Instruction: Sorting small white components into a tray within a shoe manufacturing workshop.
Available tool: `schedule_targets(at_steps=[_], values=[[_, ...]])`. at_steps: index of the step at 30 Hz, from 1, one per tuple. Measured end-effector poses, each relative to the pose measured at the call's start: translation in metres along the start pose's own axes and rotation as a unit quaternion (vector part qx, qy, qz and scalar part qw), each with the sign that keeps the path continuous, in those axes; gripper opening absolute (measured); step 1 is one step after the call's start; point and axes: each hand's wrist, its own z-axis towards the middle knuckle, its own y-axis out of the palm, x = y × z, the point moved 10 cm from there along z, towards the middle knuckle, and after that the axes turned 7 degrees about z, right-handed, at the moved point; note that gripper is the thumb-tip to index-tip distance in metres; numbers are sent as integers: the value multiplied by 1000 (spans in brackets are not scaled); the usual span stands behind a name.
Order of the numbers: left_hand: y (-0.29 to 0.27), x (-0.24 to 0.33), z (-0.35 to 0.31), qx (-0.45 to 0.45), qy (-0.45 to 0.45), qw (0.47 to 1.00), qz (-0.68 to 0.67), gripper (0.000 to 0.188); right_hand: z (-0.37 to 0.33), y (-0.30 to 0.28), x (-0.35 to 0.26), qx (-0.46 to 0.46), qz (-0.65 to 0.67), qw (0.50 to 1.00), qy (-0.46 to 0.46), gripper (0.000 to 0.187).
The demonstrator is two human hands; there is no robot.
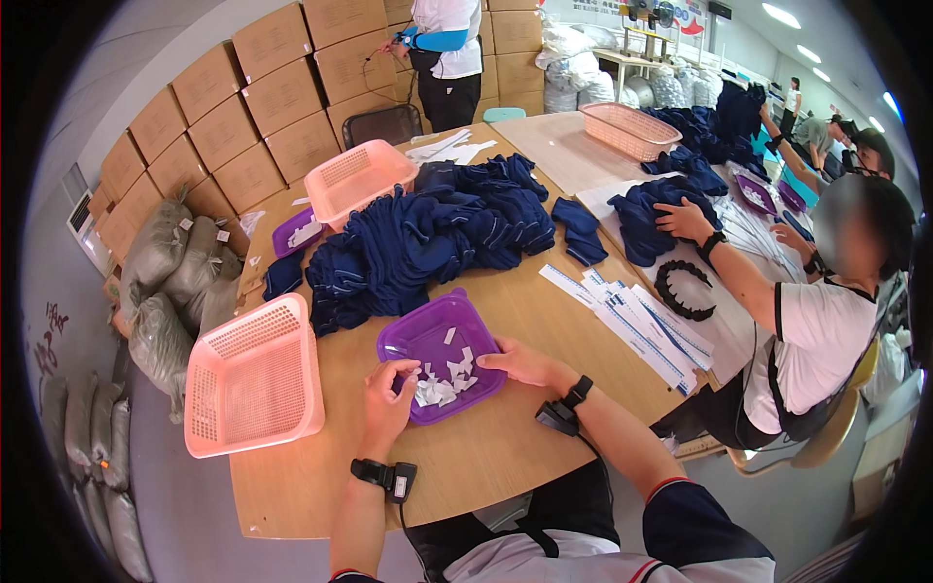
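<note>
A purple plastic basket [397, 340] sits on the table in front of me, with several small white labels [439, 391] loose in its bottom. My left hand [391, 391] is at the basket's left side, its thumb and fingers pinched together over the rim; whatever lies between the fingertips is too small to make out. On the opposite side, my right hand [517, 363] grips the basket's rim, thumb toward the inside. Just beyond the basket lies a big heap of navy blue garments [418, 233].
Pink baskets stand at the left [309, 374] and behind the heap [326, 185]. Printed paper strips [632, 321] and a black braided headband [684, 290] lie to the right. A co-worker [826, 311] handles navy cloth there. Cartons [272, 102] and sacks [160, 335] stand beyond the table.
</note>
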Motion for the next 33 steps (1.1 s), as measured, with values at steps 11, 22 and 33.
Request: schedule_targets(at_steps=[11,22,33], values=[[3,-1,0,-10,-1,1000,14,19,2,-8,6,4,-5,1000,-1,63],[1,-1,0,-5,0,1000,18,18,4,-7,6,6,-1,1000,-1,62],[7,4,1,-16,26,999,-8,8,-2,-5,4,8,16,1000,0,60]])
